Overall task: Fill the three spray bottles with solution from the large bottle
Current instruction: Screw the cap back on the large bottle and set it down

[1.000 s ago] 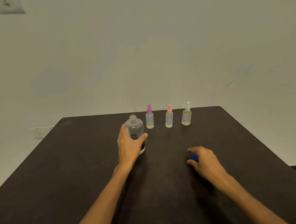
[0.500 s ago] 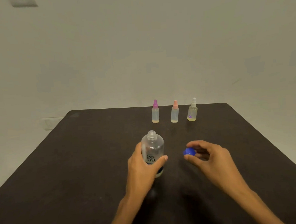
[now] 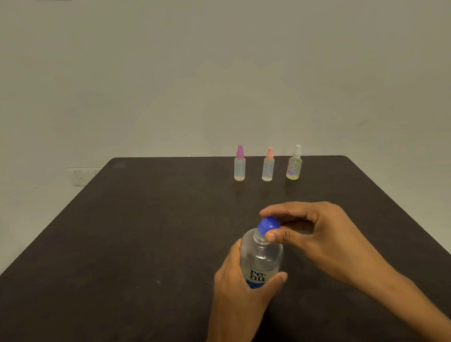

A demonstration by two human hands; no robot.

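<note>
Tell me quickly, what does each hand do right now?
Left hand: holds the large bottle by its body.
Right hand: pinches the blue cap at the bottle's neck.

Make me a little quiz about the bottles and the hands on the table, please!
1. True or false: the large bottle lies flat on the table.
2. Which hand pinches the blue cap at the bottle's neck? A) left hand B) right hand C) neither
3. Fill in: the spray bottle with the pink top, the one with the peach top and the one with the white top make ___ small bottles standing in a row at the far edge.

Key:
1. False; it is upright, gripped by the left hand.
2. B
3. three
</note>
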